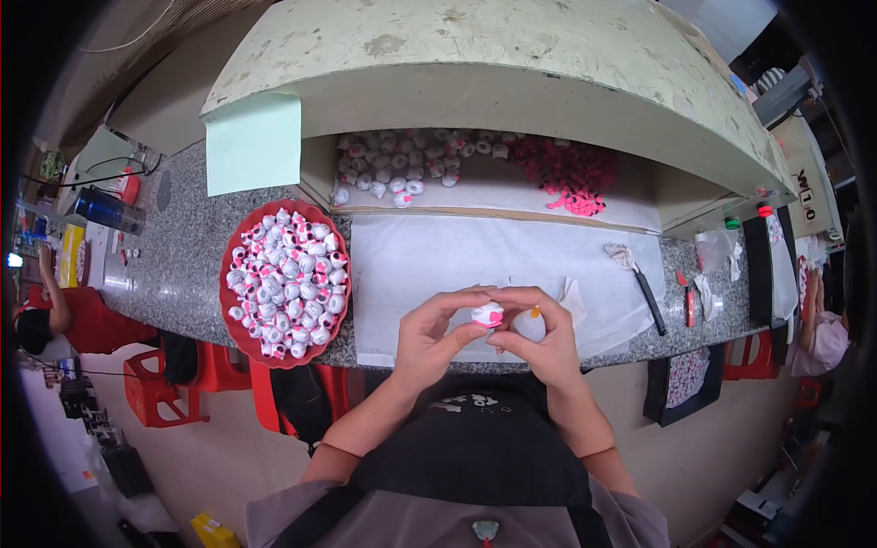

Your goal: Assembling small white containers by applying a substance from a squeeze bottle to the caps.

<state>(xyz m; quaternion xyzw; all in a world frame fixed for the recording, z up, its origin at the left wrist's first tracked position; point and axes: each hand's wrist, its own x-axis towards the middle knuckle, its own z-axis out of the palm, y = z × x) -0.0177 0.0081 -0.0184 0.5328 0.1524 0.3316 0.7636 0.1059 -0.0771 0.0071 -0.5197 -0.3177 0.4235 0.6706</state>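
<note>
Head view: my left hand (424,336) grips a small white-and-pink piece (487,315), held above the white sheet (416,260). My right hand (554,340) grips a translucent bottle (529,326), at the piece's 3 o'clock. Red bowl (292,363) of similar pieces: 9 o'clock from my hands.

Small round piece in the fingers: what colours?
The round piece is white and pink, clearest in the head view.

I had white paper (411,256) on my grey table (183,265), a black-handled tool (649,300) on the paper, a red bowl (290,362) to the left and a shelf (411,36) behind.
</note>
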